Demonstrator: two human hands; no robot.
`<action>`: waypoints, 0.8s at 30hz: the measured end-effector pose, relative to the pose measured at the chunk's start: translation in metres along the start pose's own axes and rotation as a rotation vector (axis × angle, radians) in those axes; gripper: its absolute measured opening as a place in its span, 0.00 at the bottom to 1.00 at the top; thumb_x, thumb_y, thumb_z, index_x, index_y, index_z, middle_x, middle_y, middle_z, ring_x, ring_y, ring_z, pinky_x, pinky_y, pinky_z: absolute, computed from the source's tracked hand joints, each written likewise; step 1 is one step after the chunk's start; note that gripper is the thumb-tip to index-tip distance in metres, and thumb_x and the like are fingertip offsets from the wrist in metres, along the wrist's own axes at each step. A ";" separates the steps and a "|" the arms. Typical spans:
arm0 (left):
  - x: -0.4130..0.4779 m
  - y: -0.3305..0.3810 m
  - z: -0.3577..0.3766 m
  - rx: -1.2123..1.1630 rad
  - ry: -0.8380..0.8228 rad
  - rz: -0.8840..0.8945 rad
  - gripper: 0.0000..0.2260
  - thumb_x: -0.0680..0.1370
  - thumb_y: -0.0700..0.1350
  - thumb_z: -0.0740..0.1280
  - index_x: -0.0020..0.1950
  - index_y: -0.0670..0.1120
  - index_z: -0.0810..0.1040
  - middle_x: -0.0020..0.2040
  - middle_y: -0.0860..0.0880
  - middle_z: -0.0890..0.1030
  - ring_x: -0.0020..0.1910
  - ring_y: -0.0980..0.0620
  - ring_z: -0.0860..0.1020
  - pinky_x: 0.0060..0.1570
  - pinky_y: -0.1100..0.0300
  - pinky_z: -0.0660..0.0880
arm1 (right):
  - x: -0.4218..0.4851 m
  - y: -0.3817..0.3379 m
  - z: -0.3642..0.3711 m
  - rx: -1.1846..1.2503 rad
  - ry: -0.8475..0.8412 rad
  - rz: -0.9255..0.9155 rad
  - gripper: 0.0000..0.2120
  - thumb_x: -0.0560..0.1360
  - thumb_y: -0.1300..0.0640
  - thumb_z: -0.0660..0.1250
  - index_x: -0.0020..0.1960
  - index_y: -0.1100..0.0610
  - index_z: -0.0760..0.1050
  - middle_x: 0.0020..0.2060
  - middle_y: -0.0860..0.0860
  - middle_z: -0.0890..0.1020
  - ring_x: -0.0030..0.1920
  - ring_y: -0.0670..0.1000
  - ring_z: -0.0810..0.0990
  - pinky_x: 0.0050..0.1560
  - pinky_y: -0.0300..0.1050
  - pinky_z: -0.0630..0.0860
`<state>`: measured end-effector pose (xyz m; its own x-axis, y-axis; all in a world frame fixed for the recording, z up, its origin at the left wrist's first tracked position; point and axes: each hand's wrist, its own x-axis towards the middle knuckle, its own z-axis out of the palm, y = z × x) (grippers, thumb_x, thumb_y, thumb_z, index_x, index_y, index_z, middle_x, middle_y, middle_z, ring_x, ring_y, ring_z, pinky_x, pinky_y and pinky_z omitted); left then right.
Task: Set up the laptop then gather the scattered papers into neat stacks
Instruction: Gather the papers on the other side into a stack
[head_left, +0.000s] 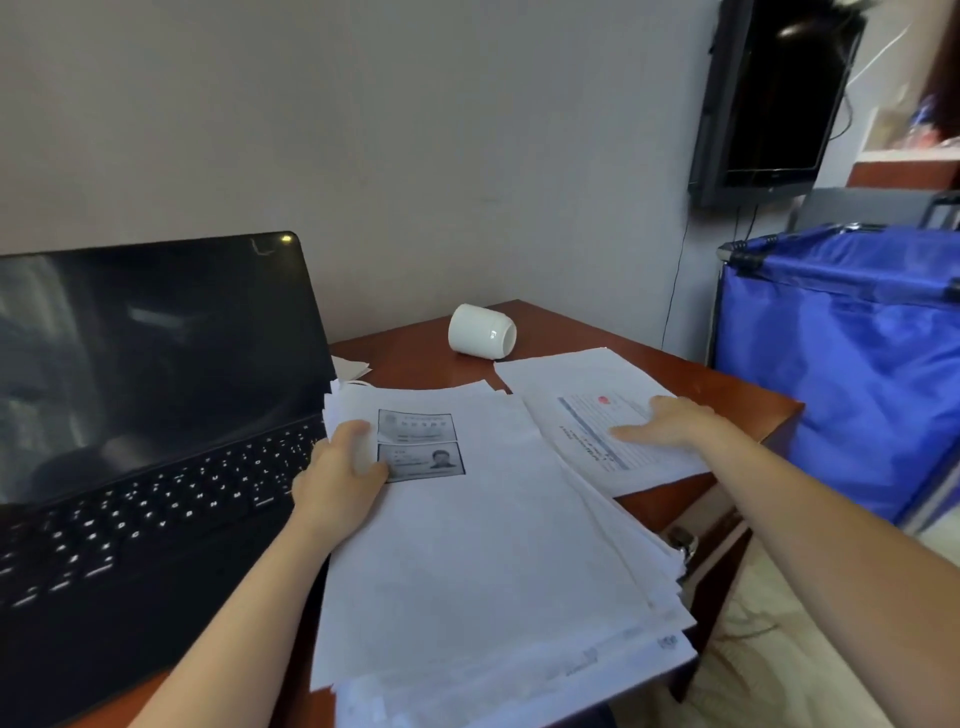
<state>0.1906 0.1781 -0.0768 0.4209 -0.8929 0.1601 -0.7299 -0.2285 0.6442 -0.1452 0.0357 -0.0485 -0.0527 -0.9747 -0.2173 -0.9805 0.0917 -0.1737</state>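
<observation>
An open black laptop (156, 415) stands at the left of the brown desk (727, 395), its screen dark and its keys lit. Beside it lies a fanned pile of white papers (493, 561), the top sheet showing a copied ID card. My left hand (337, 478) grips the pile's left edge, thumb on top. A separate printed sheet with a red stamp (587, 410) lies at the right of the desk. My right hand (660, 421) rests flat on it, fingers spread.
A white cup (480, 331) lies on its side at the back of the desk. A folded tissue (350, 367) sits behind the laptop. A blue fabric bin (852, 364) stands right of the desk, with a wall-mounted dark screen (774, 98) above.
</observation>
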 end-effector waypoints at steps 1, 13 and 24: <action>-0.001 0.001 0.000 0.015 0.017 0.000 0.23 0.76 0.45 0.65 0.70 0.49 0.65 0.66 0.41 0.71 0.62 0.40 0.71 0.63 0.47 0.66 | 0.003 0.006 0.000 0.014 -0.006 0.022 0.59 0.47 0.18 0.56 0.70 0.51 0.63 0.70 0.54 0.67 0.68 0.59 0.65 0.67 0.57 0.64; -0.008 0.008 -0.003 0.023 0.015 -0.007 0.22 0.76 0.46 0.64 0.70 0.50 0.66 0.65 0.41 0.71 0.63 0.40 0.70 0.64 0.47 0.66 | -0.001 0.004 -0.007 0.325 0.165 0.044 0.30 0.69 0.51 0.74 0.65 0.60 0.65 0.57 0.58 0.75 0.48 0.55 0.73 0.38 0.44 0.74; -0.005 0.004 -0.001 -0.013 0.020 -0.007 0.22 0.77 0.45 0.63 0.71 0.50 0.64 0.67 0.41 0.69 0.63 0.39 0.70 0.65 0.46 0.65 | -0.022 -0.004 -0.030 1.546 -0.010 -0.030 0.16 0.72 0.65 0.68 0.60 0.63 0.76 0.42 0.58 0.82 0.39 0.56 0.81 0.42 0.51 0.81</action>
<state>0.1862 0.1820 -0.0736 0.4369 -0.8832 0.1707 -0.7200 -0.2296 0.6549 -0.1455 0.0508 -0.0138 -0.0300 -0.9792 -0.2008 0.1642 0.1934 -0.9673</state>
